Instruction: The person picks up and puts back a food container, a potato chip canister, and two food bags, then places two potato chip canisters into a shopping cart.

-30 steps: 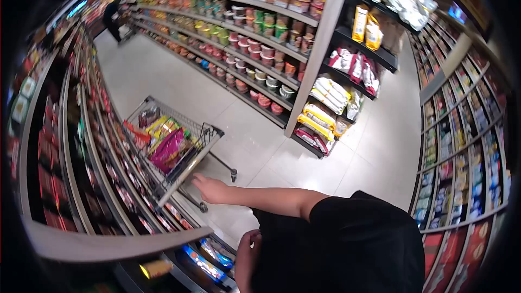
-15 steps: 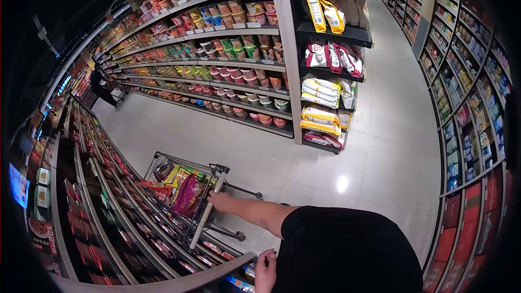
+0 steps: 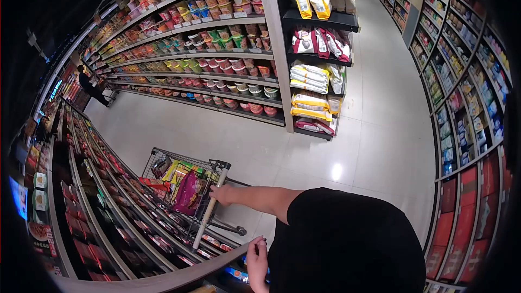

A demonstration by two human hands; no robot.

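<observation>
My right hand is closed round the pale handle of a wire shopping cart. In the cart lie a purple-magenta bag, a red packet and yellow-green packets. Lower down, close to my black top, my left hand is off the handle, its fingers curled together near the end of a shelf. A small dark spot shows at its fingertips; whether it holds anything is too small to tell.
Shelves of cup-shaped tubs run behind the cart, ending in a rack of bags. Packaged goods fill the near left shelves and the right shelves. A person in dark clothes stands far down the aisle beside another cart.
The view has shifted, so the tub shelves and bag rack appear further left and higher. My right hand stays on the handle. My left hand appears further left and higher.
</observation>
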